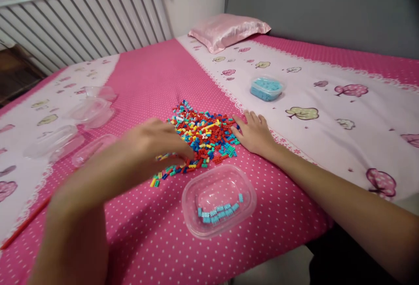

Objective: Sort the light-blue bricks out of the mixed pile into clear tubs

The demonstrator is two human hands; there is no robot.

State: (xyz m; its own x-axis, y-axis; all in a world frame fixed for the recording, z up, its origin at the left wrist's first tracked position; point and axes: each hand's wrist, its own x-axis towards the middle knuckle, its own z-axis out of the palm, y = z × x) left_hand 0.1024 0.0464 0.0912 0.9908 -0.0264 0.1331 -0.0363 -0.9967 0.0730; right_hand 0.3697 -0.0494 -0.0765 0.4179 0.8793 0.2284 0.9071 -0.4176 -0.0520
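A heap of small plastic building bricks (209, 134) in red, yellow, blue, green and other colours lies on the pink polka-dot part of the bed. My left hand (153, 139), a little blurred, reaches down over the heap's near left side. Its thumb and forefinger come together in a pinch among the bricks; what is between the tips is hidden. On the heap's right edge my right hand (255, 132) rests palm down, fingers spread, holding nothing. Nearer to me, a clear plastic box (188, 193) holds several light-blue bricks along its near side.
A lidded clear box of blue bricks (266, 88) stands on the white strip at right. Clear empty containers and lids (90, 112) lie at left, near a thin red stick (28, 221). A pink pillow (229, 32) and a radiator (91, 23) are at the back.
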